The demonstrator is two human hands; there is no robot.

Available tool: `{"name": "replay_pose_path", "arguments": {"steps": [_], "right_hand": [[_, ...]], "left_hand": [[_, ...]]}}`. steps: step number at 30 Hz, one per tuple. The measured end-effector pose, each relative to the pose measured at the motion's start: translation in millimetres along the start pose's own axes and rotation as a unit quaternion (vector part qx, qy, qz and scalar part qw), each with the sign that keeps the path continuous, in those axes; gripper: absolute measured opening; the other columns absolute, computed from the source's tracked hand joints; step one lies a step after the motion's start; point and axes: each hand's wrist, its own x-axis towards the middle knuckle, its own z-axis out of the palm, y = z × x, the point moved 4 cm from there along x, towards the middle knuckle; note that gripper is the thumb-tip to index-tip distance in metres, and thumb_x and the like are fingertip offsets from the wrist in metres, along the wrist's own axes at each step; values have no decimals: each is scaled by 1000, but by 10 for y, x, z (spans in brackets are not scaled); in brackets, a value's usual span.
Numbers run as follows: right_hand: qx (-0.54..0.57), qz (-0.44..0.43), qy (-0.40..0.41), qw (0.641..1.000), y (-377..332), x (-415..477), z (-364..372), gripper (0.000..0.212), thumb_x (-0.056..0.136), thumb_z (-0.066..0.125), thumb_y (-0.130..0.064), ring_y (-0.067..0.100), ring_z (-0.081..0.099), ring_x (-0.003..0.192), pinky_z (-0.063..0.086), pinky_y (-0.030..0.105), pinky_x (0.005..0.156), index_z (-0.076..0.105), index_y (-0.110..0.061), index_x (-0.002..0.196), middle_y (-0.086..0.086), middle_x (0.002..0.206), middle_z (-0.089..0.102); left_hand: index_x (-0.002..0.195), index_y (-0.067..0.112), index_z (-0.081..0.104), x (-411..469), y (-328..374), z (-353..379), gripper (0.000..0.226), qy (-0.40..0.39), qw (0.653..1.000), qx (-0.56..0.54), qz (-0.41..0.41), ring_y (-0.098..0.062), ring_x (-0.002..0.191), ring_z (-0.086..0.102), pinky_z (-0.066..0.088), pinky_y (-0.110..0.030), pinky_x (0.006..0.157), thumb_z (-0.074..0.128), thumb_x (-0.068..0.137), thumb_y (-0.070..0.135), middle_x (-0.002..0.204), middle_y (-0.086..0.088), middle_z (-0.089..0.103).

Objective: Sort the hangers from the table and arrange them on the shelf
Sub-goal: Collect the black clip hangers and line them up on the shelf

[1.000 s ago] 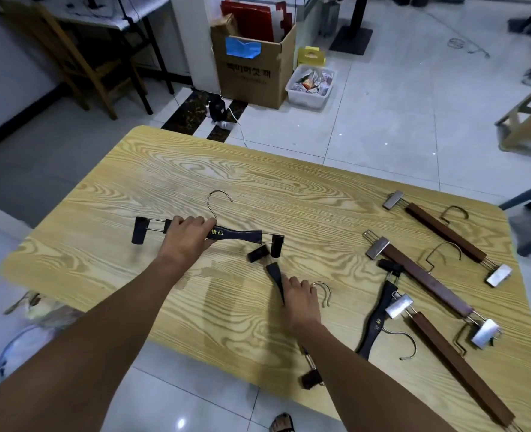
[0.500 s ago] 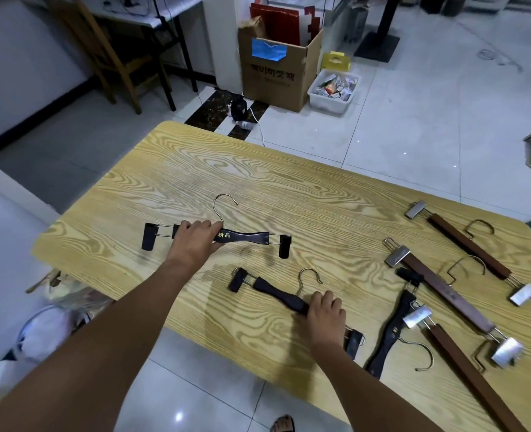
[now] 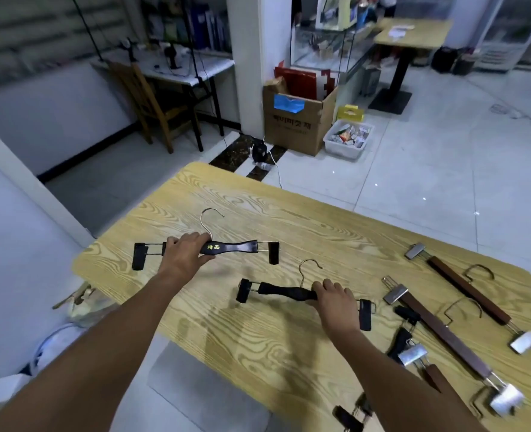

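Two black clip hangers are held just over the wooden table (image 3: 320,213). My left hand (image 3: 187,254) grips the bar of the far black hanger (image 3: 242,246), the one with gold lettering, hook pointing away. My right hand (image 3: 336,299) is closed on the bar of the near black hanger (image 3: 284,291), right of its hook. Three brown wooden hangers with metal clips lie at the right: one far (image 3: 467,289), one in the middle (image 3: 438,328), one near (image 3: 432,374). A third black hanger (image 3: 398,341) lies among them, partly covered.
Beyond the table stand a cardboard box (image 3: 292,126), a plastic bin (image 3: 348,138), a wooden chair (image 3: 152,104) at a desk and a second table (image 3: 414,35). A white wall (image 3: 15,244) is close on the left. No shelf for the hangers is clearly in view.
The view tilted up, showing more of the room. My right hand swung the near black hanger until it lies parallel to the far one. Both hangers moved up from the table surface.
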Motion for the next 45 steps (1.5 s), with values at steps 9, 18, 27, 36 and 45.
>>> {"name": "replay_pose_path", "arguments": {"steps": [9,18,27,36,45], "right_hand": [[31,-116,136,983,189,346,-1223,43,53,83,-60,16,52,43,27,24,46,61,-25,62,-8,54,52],[114,-293,152,937,-20,157,-2212,42,85,55,-60,18,56,91,31,29,73,60,-22,101,-6,96,57],[142,-444,166,869,-583,-357,-2596,42,86,55,-58,18,54,101,23,27,75,60,-20,103,-3,103,58],[218,-563,162,780,-1580,-1274,-2624,37,82,65,-52,22,60,96,30,30,76,65,-17,95,0,94,63],[250,-653,161,697,-2397,-2351,-2794,37,78,68,-53,25,61,86,39,35,76,65,-17,87,1,85,63]], "left_hand": [[97,23,55,-384,-25,-1310,17,124,986,-3,-109,-19,99,56,27,-34,77,62,88,36,95,6,62],[102,19,56,-1111,405,-2334,19,168,961,31,-217,-22,108,56,33,-39,92,59,89,32,104,0,63],[90,23,54,-2439,508,-2662,12,207,933,14,-293,-22,87,56,28,-33,78,62,88,31,83,6,59],[97,23,56,-4277,254,-2929,16,219,862,81,-449,-23,100,59,32,-34,82,63,88,34,94,3,64],[102,15,59,-5999,489,-3083,27,220,777,149,-571,-27,103,60,37,-35,79,64,86,37,105,-6,67]]}}
